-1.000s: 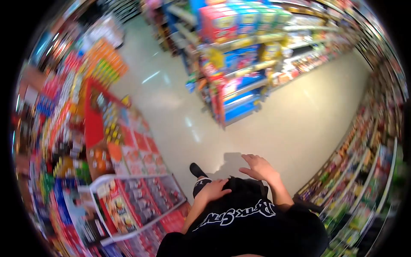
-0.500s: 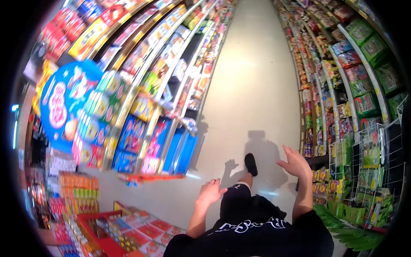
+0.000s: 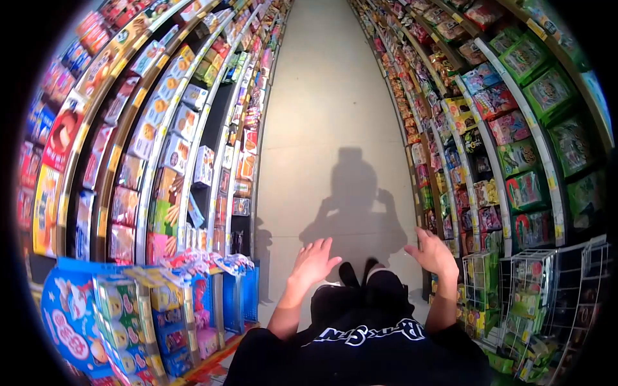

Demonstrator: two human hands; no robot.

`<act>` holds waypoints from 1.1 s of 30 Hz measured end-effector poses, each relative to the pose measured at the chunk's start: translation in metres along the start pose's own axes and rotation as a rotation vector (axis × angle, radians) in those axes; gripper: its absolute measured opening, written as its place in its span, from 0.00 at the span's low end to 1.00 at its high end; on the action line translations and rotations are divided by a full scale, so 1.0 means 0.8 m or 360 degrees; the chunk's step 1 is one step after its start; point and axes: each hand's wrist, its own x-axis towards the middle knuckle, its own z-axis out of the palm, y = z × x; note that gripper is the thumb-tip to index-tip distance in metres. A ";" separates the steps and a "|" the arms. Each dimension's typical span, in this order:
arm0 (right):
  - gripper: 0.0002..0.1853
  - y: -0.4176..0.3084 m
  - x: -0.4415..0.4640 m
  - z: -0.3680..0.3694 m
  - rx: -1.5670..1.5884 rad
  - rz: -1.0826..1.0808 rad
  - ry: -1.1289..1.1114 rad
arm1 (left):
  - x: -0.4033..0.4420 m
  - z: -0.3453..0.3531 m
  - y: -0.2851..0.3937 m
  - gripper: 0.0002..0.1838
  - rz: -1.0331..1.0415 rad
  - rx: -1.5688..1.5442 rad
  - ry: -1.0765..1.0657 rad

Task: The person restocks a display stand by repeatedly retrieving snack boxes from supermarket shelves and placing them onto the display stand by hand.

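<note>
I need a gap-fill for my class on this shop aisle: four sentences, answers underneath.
1. The left hand and right hand both hold ____.
2. The shirt with white lettering is ____ in colour.
3. The person's dark ____ falls on the floor.
4. The round blue sign is on the person's ____ side.

Missing words: nothing; black; shadow; left.

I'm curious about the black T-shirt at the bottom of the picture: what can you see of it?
The black T-shirt looks like soft cloth, with short sleeves and large white lettering across the front, too stylised to read surely. The person wears it; it fills the bottom middle, seen steeply from above. Bare forearms emerge from it, while the left hand and right hand are held ahead, not touching it. Its hem cannot be made out against the black clothing below.
</note>
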 end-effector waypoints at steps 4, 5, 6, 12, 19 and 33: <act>0.37 0.013 0.087 -0.023 0.0007 0.0149 -0.0264 | 0.063 -0.059 -0.021 0.37 -0.0002 0.0025 -0.0092; 0.36 0.019 0.111 -0.022 0.0020 0.0113 -0.0187 | 0.078 -0.066 -0.031 0.37 0.0007 0.0047 -0.0091; 0.36 0.025 0.142 -0.019 0.0048 0.0078 -0.0179 | 0.093 -0.075 -0.042 0.37 -0.0011 0.0009 -0.0127; 0.38 0.021 0.387 -0.029 0.0059 -0.0008 -0.0224 | 0.231 -0.175 -0.093 0.41 -0.0365 0.0062 -0.0288; 0.33 -0.174 0.656 -0.134 -0.0024 -0.0733 -0.0035 | 0.384 -0.357 -0.075 0.38 -0.0082 -0.0027 0.0183; 0.41 -0.388 0.971 -0.205 0.0106 -0.1167 -0.1181 | 0.552 -0.513 -0.352 0.48 -0.1351 -0.0181 0.0234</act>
